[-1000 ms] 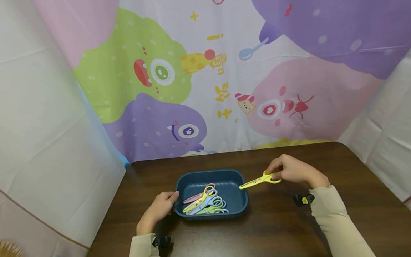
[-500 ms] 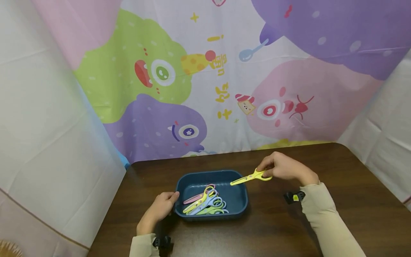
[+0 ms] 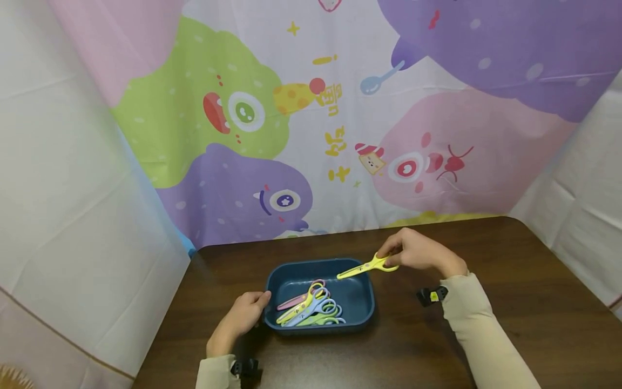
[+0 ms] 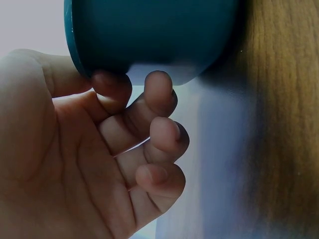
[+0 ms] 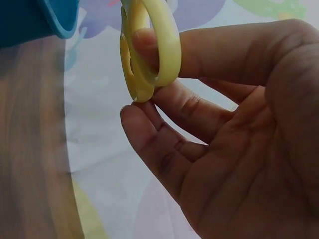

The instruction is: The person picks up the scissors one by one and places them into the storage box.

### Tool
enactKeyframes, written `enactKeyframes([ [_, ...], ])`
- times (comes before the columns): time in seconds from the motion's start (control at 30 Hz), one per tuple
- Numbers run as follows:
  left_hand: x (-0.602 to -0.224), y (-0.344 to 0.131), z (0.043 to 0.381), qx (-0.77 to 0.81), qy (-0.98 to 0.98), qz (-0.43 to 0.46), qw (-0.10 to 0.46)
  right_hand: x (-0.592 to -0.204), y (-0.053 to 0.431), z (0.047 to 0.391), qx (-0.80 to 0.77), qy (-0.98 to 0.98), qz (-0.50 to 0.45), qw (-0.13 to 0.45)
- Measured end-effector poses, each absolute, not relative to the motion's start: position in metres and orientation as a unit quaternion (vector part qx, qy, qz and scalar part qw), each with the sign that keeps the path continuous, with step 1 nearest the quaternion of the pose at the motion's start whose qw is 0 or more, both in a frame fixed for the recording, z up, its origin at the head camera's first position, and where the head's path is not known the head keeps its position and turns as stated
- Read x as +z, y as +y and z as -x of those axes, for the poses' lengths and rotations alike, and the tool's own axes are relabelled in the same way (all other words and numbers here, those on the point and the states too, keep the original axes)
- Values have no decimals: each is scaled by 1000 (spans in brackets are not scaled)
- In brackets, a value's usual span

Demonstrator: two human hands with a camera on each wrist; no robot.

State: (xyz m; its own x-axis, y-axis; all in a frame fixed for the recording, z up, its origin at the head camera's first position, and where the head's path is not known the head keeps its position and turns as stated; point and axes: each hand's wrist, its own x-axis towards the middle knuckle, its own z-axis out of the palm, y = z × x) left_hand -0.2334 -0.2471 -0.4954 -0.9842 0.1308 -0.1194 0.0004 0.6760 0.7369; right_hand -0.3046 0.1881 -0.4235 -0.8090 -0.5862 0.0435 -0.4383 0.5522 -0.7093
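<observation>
A dark blue plastic tray (image 3: 357, 313) stands on the table. My left hand (image 3: 241, 314) pinches the tray's left rim between thumb and curled index finger; the left wrist view shows the tray wall (image 4: 149, 35) there, with the other fingers loosely curled. My right hand (image 3: 420, 251) holds yellow scissors (image 3: 366, 267) by the handle loops, blades pointing left over the tray's right part. In the right wrist view the thumb goes into one yellow loop (image 5: 169, 42). Inside the tray, at left, lie pink scissors (image 3: 291, 301), yellow scissors (image 3: 293, 312), blue scissors (image 3: 308, 310) and green scissors (image 3: 316, 319), overlapping.
The dark brown wooden table (image 3: 413, 346) has its back edge against a printed cartoon cloth (image 3: 330, 205). Pale cloth walls (image 3: 87, 189) rise on both sides. Something tan and bristly (image 3: 14, 377) shows at the bottom left corner.
My right hand has moved left with the yellow scissors, bringing the blades from the tray's right rim to above its inside. The left hand and the tray have stayed in place.
</observation>
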Motion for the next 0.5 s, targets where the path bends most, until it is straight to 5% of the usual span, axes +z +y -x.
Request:
enactKeyframes([
  [0.5, -495, -246, 233, 399, 912, -28, 85, -417, 167, 326, -329, 887, 309, 97],
])
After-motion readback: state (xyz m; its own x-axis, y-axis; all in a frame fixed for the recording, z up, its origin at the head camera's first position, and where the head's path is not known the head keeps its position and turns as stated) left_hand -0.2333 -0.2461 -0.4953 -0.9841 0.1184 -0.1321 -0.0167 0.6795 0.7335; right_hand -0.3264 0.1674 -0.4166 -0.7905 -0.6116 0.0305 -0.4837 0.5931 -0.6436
